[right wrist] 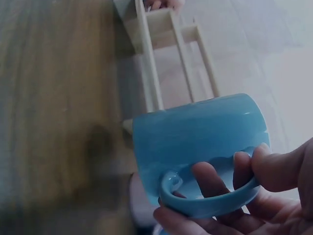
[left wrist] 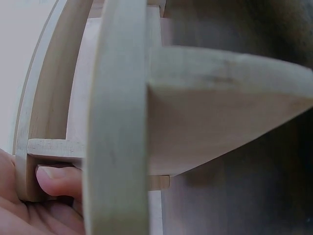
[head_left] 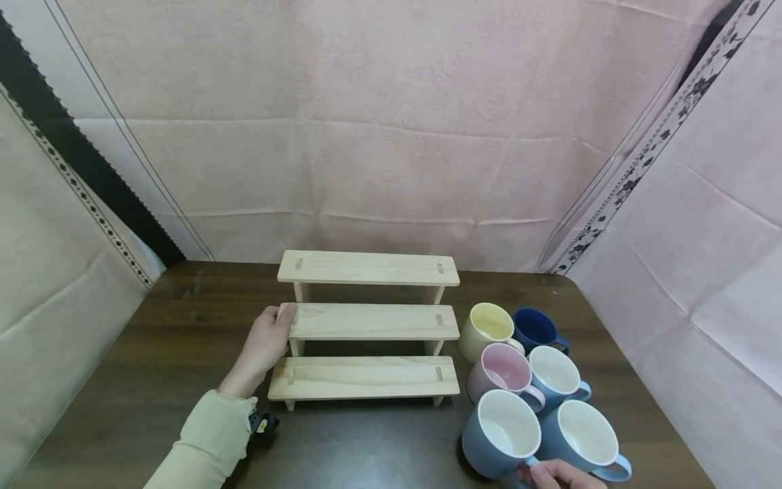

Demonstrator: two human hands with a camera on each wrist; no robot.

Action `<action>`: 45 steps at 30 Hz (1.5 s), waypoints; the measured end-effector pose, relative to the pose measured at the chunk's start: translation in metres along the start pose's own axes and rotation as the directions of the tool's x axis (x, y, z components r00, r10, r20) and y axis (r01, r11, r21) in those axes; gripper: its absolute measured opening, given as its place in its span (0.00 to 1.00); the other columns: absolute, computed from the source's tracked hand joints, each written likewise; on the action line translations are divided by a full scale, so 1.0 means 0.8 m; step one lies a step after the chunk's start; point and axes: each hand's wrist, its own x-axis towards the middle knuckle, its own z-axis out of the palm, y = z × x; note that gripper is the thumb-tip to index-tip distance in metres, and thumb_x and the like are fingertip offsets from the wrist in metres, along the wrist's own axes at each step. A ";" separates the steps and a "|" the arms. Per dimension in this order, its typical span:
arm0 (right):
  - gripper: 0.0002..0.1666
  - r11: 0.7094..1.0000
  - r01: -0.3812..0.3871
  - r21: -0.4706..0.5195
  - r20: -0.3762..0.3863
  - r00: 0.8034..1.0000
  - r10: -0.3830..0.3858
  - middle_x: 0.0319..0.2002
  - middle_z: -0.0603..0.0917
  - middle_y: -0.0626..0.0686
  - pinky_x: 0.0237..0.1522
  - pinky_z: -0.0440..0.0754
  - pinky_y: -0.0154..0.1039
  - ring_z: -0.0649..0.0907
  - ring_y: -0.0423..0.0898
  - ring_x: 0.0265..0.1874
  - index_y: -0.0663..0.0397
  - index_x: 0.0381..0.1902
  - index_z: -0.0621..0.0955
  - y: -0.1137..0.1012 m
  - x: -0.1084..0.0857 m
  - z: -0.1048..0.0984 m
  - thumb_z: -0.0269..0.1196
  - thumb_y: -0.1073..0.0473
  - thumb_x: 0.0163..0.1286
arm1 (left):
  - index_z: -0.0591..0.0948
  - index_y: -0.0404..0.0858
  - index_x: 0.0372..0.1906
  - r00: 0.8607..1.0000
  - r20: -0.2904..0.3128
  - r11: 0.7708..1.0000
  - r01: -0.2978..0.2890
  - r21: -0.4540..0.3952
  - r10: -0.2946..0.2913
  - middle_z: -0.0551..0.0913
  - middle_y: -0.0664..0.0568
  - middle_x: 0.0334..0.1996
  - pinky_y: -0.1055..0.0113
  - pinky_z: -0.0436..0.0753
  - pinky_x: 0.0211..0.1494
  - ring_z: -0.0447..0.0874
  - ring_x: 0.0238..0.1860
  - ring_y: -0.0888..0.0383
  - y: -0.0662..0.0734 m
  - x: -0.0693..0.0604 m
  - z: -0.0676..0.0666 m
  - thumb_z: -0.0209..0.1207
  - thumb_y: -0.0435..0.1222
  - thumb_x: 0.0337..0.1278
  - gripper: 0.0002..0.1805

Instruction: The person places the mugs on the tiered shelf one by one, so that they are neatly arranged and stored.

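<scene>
A three-tier wooden step shelf [head_left: 373, 320] stands on the table. At the left end of its middle board, my left hand [head_left: 264, 343] grips the wood. In the left wrist view the thumb and curled fingers [left wrist: 61, 181] wrap a board end. My right hand [head_left: 559, 474] holds a light blue mug [head_left: 485, 445] by its handle, at the front of a mug group. The right wrist view shows fingers hooked through the handle [right wrist: 220, 204]. That mug appears lifted off the table, its white inside facing up in the head view.
Right of the shelf stand a yellow mug [head_left: 467, 339], a dark blue mug [head_left: 533, 329], a pink mug [head_left: 482, 382] and two more light blue mugs, one at the back [head_left: 546, 388] and one in front [head_left: 559, 445]. Pale cloth [head_left: 391, 170] hangs around the brown table [head_left: 153, 394].
</scene>
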 end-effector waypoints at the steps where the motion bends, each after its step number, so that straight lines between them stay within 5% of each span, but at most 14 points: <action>1: 0.26 1.000 -0.002 0.007 -0.048 0.999 0.002 0.35 0.86 0.56 0.31 0.82 0.36 0.83 0.47 0.28 0.63 0.35 0.84 -0.008 -0.005 0.003 0.62 0.42 0.66 | 0.66 0.27 0.55 1.000 -0.001 1.000 -0.001 -0.002 0.001 0.71 0.47 0.26 0.63 0.71 0.30 0.71 0.25 0.54 0.000 0.000 0.000 0.39 0.55 0.75 0.31; 4: 0.17 0.999 0.029 0.014 -0.063 0.998 -0.028 0.34 0.87 0.56 0.32 0.82 0.35 0.84 0.46 0.29 0.62 0.34 0.84 -0.030 -0.012 0.001 0.61 0.52 0.69 | 0.66 0.27 0.56 1.000 -0.003 1.000 -0.003 -0.004 0.003 0.71 0.47 0.26 0.63 0.71 0.30 0.70 0.24 0.54 -0.001 0.001 0.000 0.39 0.55 0.75 0.31; 8: 0.18 0.997 0.078 0.001 0.078 0.994 -0.078 0.37 0.87 0.55 0.36 0.82 0.35 0.85 0.45 0.35 0.62 0.37 0.84 -0.057 -0.014 -0.019 0.60 0.50 0.71 | 0.66 0.27 0.58 1.000 -0.005 1.000 -0.008 0.005 0.008 0.72 0.44 0.31 0.63 0.72 0.32 0.71 0.27 0.54 -0.004 0.001 0.000 0.38 0.55 0.75 0.33; 11: 0.19 0.987 0.156 -0.025 0.194 0.970 -0.148 0.38 0.87 0.55 0.39 0.81 0.34 0.84 0.44 0.37 0.62 0.40 0.83 -0.079 -0.013 -0.035 0.59 0.50 0.72 | 0.65 0.26 0.59 1.000 -0.003 1.000 -0.008 0.005 0.008 0.72 0.44 0.33 0.63 0.72 0.33 0.71 0.28 0.53 -0.005 0.000 0.000 0.38 0.56 0.74 0.34; 15: 0.15 0.958 0.275 -0.077 0.243 0.938 -0.249 0.38 0.87 0.53 0.41 0.80 0.31 0.84 0.40 0.39 0.63 0.42 0.83 -0.109 -0.012 -0.045 0.58 0.55 0.73 | 0.65 0.27 0.59 1.000 0.005 1.000 -0.007 -0.009 0.007 0.71 0.45 0.28 0.63 0.71 0.32 0.70 0.25 0.54 -0.004 -0.001 0.000 0.38 0.57 0.74 0.34; 21: 0.10 0.923 0.371 -0.101 0.217 0.914 -0.344 0.39 0.87 0.52 0.41 0.81 0.35 0.84 0.39 0.40 0.60 0.41 0.83 -0.148 -0.014 -0.046 0.58 0.58 0.73 | 0.65 0.27 0.59 1.000 0.014 1.000 -0.009 -0.009 0.009 0.71 0.46 0.27 0.63 0.70 0.30 0.70 0.24 0.54 -0.003 -0.002 0.001 0.38 0.57 0.74 0.34; 25: 0.09 0.872 0.483 -0.085 0.175 0.869 -0.464 0.38 0.87 0.49 0.41 0.80 0.34 0.83 0.38 0.41 0.56 0.39 0.84 -0.177 -0.014 -0.039 0.60 0.58 0.72 | 0.65 0.26 0.59 1.000 -0.008 1.000 -0.021 0.022 0.021 0.73 0.41 0.35 0.62 0.72 0.32 0.72 0.32 0.50 -0.003 -0.002 0.000 0.38 0.56 0.75 0.34; 31: 0.11 0.855 0.517 -0.034 0.179 0.845 -0.504 0.39 0.86 0.51 0.39 0.82 0.37 0.84 0.41 0.41 0.57 0.39 0.84 -0.218 0.005 -0.029 0.60 0.55 0.72 | 0.65 0.25 0.58 0.999 -0.025 0.999 -0.029 0.041 0.030 0.73 0.39 0.38 0.62 0.72 0.34 0.73 0.36 0.48 -0.005 -0.002 0.000 0.38 0.54 0.75 0.33; 45: 0.16 0.846 0.532 0.022 0.192 0.828 -0.526 0.38 0.86 0.55 0.43 0.82 0.43 0.85 0.48 0.41 0.59 0.41 0.84 -0.282 0.058 0.011 0.59 0.52 0.73 | 0.63 0.23 0.62 0.999 -0.025 0.998 -0.039 0.046 0.040 0.73 0.34 0.46 0.58 0.73 0.42 0.74 0.44 0.44 -0.002 -0.004 0.001 0.37 0.55 0.75 0.36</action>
